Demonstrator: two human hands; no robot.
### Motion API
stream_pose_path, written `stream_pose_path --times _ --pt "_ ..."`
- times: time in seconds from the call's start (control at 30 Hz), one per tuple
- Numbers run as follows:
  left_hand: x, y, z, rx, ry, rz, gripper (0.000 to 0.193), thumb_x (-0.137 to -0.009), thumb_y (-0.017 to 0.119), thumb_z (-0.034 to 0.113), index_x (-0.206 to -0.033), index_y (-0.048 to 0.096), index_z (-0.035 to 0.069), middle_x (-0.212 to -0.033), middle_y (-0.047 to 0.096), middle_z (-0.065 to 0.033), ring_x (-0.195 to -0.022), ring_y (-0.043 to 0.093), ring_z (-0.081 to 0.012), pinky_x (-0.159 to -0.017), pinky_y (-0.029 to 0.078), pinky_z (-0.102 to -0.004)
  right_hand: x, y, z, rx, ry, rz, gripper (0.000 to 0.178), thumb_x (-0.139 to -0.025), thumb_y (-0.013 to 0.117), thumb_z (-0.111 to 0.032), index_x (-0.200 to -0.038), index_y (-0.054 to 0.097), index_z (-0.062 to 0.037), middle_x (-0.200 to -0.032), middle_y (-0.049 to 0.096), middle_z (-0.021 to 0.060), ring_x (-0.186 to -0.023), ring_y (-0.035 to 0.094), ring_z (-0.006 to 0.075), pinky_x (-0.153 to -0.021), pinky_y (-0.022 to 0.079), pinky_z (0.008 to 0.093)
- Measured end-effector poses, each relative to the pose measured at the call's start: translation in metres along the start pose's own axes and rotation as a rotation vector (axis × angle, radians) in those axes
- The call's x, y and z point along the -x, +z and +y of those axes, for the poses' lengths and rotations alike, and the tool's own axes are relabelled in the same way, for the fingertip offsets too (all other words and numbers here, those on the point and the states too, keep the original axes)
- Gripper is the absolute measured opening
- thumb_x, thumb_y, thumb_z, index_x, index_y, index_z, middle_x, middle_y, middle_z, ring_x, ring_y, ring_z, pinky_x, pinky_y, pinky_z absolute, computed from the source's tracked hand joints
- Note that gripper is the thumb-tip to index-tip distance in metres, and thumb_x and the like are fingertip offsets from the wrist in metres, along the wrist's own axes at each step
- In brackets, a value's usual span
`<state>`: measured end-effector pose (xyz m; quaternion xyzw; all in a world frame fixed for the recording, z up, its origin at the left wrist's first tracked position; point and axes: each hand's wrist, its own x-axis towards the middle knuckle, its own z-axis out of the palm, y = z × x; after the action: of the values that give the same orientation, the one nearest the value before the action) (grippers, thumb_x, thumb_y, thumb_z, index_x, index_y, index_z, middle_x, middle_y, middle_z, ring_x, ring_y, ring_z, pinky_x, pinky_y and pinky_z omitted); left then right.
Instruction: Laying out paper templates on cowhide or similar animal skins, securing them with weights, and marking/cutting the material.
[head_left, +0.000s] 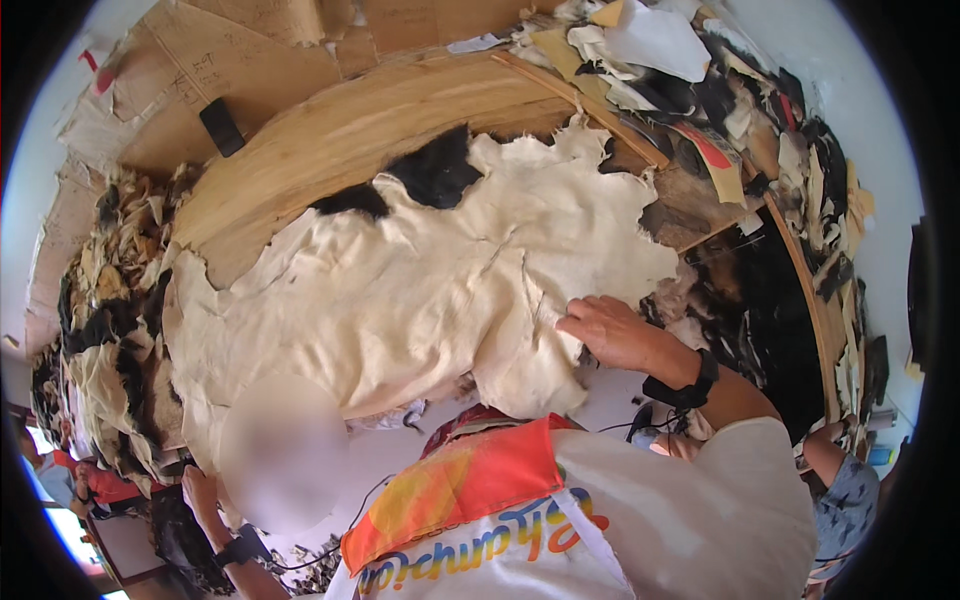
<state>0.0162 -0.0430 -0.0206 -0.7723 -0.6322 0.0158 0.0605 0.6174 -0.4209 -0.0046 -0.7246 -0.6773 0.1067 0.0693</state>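
A large cream-coloured hide (400, 290), skin side up, lies wrinkled across a wooden board, with ragged edges and folds. Black hair (437, 170) shows along its far edge. My right hand (605, 333) is closed on a raised fold of the hide, right of the middle, its fingers bent and a black band on the wrist. At the lower left, my left hand (199, 490) is beside the near left edge of the hide. It is small in the picture, and whether its fingers grip that edge is unclear. A round blurred patch covers part of the hide near it.
The pale wooden board (300, 130) curves behind the hide, with a black phone (221, 127) and cardboard (240, 60) beyond. Heaps of hide scraps stand left (110, 330) and far right (740, 110). A dark hide (765, 320) lies at right. Another person's arm (828, 450) shows lower right.
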Motion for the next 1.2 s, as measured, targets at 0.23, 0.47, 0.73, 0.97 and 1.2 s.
stream_pose_path --times 0.23,0.47,0.73,0.97,1.2 --pt "0.073 -0.047 0.353 0.628 0.781 -0.186 0.070 -0.072 0.067 0.022 -0.131 0.032 0.006 -0.138 0.027 -0.0156 -0.128 0.024 -0.0312 -0.103 0.024 -0.0383 -0.080 -0.026 0.073 -0.208 0.149 0.131 0.038 -0.075 0.061 -0.021 -0.109 0.049 -0.0070 -0.104 0.045 0.0162 -0.087 0.053 0.0325 -0.075 0.044 0.0394" --pt "0.140 -0.047 0.531 0.256 1.016 -0.088 0.076 -0.066 0.069 0.031 -0.133 0.033 0.020 -0.140 0.025 -0.0099 -0.129 0.023 -0.0327 -0.099 0.020 -0.0572 -0.034 0.027 0.129 0.058 -0.042 0.346 0.051 -0.078 0.059 -0.029 -0.119 0.044 -0.0030 -0.112 0.040 0.0204 -0.117 0.032 0.0392 -0.095 0.027 0.0472" --pt "0.164 -0.077 0.559 0.408 0.985 -0.201 0.079 -0.061 0.073 0.030 -0.131 0.037 0.017 -0.140 0.022 -0.0134 -0.130 0.018 -0.0330 -0.102 0.015 -0.0550 -0.080 -0.028 0.165 -0.057 0.064 0.408 0.033 -0.076 0.060 -0.028 -0.096 0.053 -0.0026 -0.091 0.049 0.0152 -0.083 0.051 0.0325 -0.071 0.040 0.0432" --pt "0.181 -0.038 0.627 0.188 1.121 0.151 0.061 -0.074 0.055 0.016 -0.132 0.035 0.019 -0.140 0.024 -0.0144 -0.128 0.023 -0.0345 -0.099 0.019 -0.0571 -0.173 0.000 0.196 0.209 0.286 0.422 0.031 -0.078 0.058 -0.034 -0.083 0.058 -0.0043 -0.094 0.057 0.0186 -0.090 0.054 0.0332 -0.075 0.041 0.0429" --pt "0.183 -0.015 0.629 0.402 1.091 0.237 0.053 -0.077 0.047 0.016 -0.129 0.038 0.017 -0.136 0.032 -0.0138 -0.123 0.034 -0.0347 -0.099 0.022 -0.0537 -0.191 0.017 0.211 0.042 0.143 0.521 0.024 -0.081 0.054 -0.028 -0.074 0.055 -0.0054 -0.068 0.059 0.0173 -0.068 0.058 0.0354 -0.058 0.044 0.0450"
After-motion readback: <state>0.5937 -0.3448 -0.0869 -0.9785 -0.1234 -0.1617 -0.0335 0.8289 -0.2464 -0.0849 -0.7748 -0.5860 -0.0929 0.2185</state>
